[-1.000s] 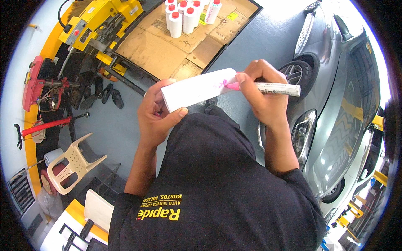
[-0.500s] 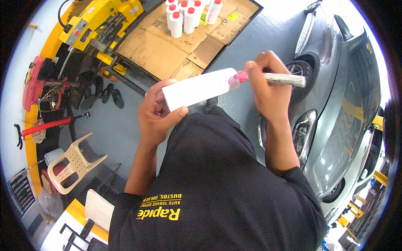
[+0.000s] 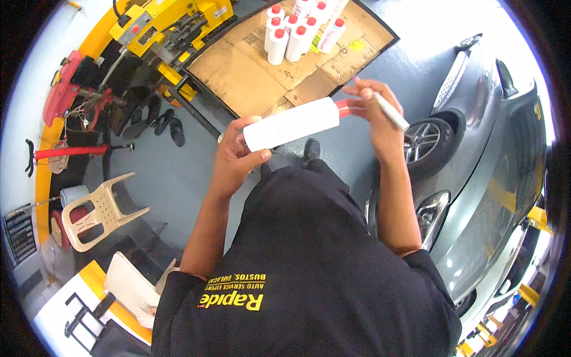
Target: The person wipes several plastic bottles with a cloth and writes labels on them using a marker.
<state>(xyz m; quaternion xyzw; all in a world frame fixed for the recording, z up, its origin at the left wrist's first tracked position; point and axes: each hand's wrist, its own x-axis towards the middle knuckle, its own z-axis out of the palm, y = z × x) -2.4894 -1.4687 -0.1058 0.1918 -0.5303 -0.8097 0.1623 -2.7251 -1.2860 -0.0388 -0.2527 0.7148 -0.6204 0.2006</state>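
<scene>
My left hand (image 3: 237,156) is closed round the lower end of a white bottle (image 3: 290,124), held sideways with its red cap (image 3: 341,109) pointing right. Faint marks show on the bottle's side. My right hand (image 3: 376,113) grips a white marker (image 3: 389,112), tilted with a small pink end up by my fingers; some fingertips are beside the red cap, whether touching I cannot tell. Several white bottles with red caps (image 3: 278,50) stand on a cardboard-covered table (image 3: 232,68) beyond my hands.
A yellow machine (image 3: 148,35) is at top left, with red equipment (image 3: 65,89), shoes (image 3: 176,131) and a red bar (image 3: 71,152) below. A beige plastic chair (image 3: 95,217) lies left. A grey car (image 3: 488,172) with its wheel (image 3: 425,146) is close on my right.
The bottle's red cap now shows clearly. My right hand has turned, lifting the marker's pink end away from the bottle. The view has shifted, with the table appearing further right.
</scene>
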